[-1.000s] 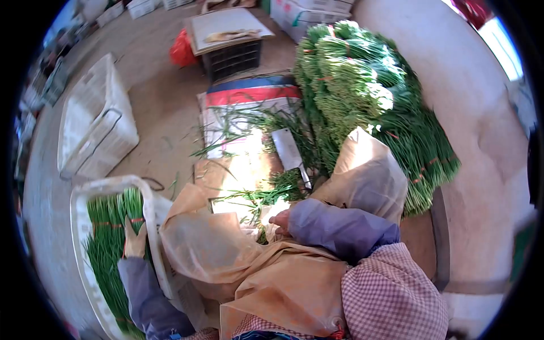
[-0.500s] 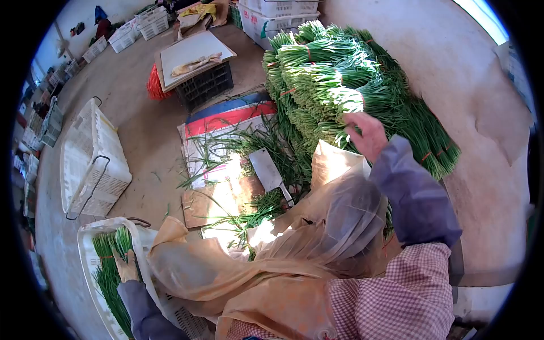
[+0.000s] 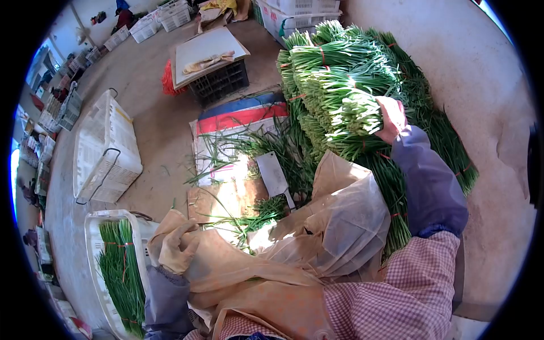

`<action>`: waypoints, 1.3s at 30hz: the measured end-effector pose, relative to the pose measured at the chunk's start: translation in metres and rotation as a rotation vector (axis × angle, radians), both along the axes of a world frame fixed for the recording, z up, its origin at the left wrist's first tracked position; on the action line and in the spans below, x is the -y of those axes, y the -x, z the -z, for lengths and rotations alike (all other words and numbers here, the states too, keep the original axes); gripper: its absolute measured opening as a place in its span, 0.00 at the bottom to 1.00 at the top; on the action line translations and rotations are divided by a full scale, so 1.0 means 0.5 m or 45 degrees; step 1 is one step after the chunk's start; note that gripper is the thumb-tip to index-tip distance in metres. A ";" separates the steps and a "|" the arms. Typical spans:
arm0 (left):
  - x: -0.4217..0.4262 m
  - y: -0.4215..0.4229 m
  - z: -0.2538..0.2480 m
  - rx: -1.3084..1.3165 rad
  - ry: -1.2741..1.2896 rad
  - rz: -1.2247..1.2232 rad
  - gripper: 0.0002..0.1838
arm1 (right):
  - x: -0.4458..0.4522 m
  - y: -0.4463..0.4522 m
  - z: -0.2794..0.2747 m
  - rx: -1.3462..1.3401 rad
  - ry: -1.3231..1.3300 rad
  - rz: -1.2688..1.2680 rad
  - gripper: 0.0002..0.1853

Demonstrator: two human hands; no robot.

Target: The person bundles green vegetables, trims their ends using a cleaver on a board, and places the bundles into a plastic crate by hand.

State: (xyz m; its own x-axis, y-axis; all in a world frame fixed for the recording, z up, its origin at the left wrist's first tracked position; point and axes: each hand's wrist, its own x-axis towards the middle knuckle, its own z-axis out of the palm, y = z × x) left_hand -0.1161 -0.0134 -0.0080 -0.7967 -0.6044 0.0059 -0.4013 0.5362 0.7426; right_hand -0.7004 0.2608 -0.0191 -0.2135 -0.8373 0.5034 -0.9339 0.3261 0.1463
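My right hand (image 3: 391, 119) is closed round a bundle of green stalks (image 3: 361, 115) at the near side of a tall pile of banded bundles (image 3: 340, 62). My left hand (image 3: 178, 248), in a pale glove, hangs over the apron (image 3: 243, 272) with its fingers apart and nothing in them. Left of it, a white crate (image 3: 92, 255) holds bundles with red bands (image 3: 122, 277). A cleaver (image 3: 273, 174) lies among loose green leaves, beside a wooden board (image 3: 218, 199) in front of me.
An empty-looking white crate (image 3: 107, 153) stands at the left. Farther off, a white board (image 3: 207, 48) rests on a black crate (image 3: 221, 85), with a red bag (image 3: 169, 79) beside it. Stacked white crates (image 3: 294, 22) stand behind the pile. More crates line the far left.
My left hand has come out of the crate of bundles and moved right, over the apron. My right hand has gone from near my lap to the pile and closed on a bundle.
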 end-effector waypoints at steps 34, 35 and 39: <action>-0.046 -0.292 -0.109 0.336 -0.139 -0.266 0.46 | 0.417 -0.954 0.120 0.422 -0.185 -0.953 0.24; -0.051 -0.271 -0.108 0.311 0.029 -0.357 0.40 | 0.416 -0.951 0.123 0.445 -0.248 -0.954 0.24; -0.015 -0.238 -0.042 -0.052 -0.219 -0.540 0.33 | 0.405 -0.911 0.143 0.594 -0.443 -0.817 0.21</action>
